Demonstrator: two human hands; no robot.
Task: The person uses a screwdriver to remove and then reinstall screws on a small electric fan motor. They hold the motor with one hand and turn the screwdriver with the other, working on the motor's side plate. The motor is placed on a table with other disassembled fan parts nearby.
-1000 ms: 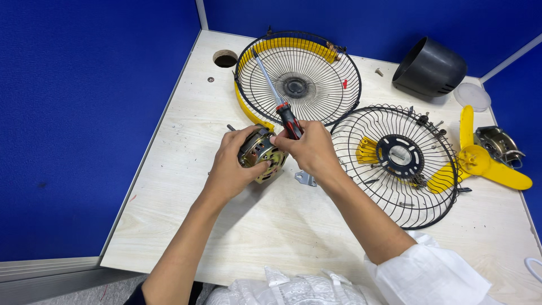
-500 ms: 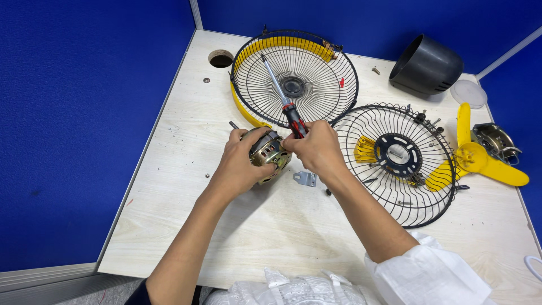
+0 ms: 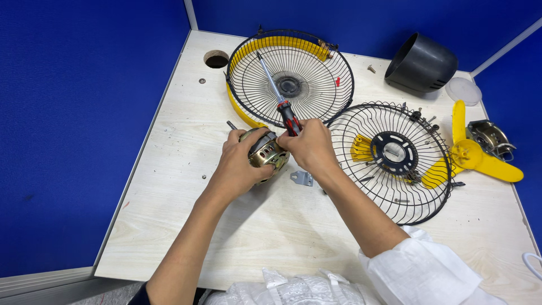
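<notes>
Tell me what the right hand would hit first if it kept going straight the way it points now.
The right hand, gripping the screwdriver, points up-left across the table. Going on, it would likely meet the yellow-rimmed fan guard first, whose near rim lies just beyond the knuckles; depth is hard to judge.
</notes>
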